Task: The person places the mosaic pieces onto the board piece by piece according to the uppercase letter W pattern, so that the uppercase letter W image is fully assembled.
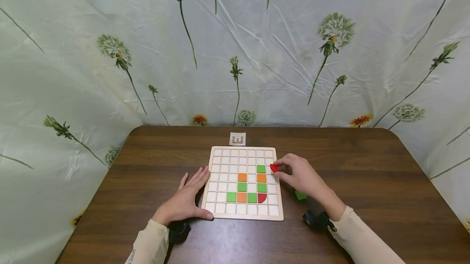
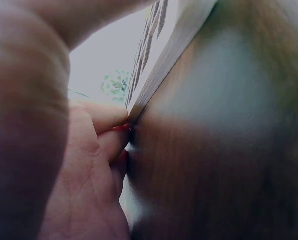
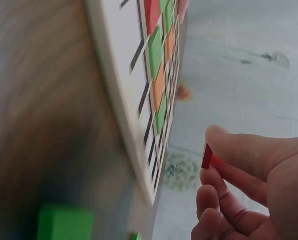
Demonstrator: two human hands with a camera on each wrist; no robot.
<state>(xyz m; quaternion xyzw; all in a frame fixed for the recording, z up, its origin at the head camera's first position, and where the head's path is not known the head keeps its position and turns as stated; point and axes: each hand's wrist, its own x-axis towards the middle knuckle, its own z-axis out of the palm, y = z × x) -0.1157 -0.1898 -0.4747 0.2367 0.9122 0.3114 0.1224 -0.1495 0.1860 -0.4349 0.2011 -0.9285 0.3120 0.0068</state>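
Note:
A wooden grid board (image 1: 243, 148) lies on the table with green, orange and red tiles set in several of its squares. One red tile (image 1: 262, 198) there is a quarter circle. My left hand (image 1: 187, 200) rests at the board's left edge, fingers extended, the thumb touching the near left corner. Over the right edge of the board, my right hand (image 1: 302, 174) pinches a red tile (image 1: 273, 168) with a curved side between thumb and fingers. The right wrist view shows this red tile (image 3: 207, 156) edge-on, raised off the board.
Beneath my right wrist, a loose green tile (image 1: 300, 195) lies on the brown table (image 1: 165, 149); the right wrist view shows a blurred green piece (image 3: 64, 222). A small printed card (image 1: 237, 139) lies beyond the board. Behind the table hangs a flower-patterned cloth (image 1: 279, 52).

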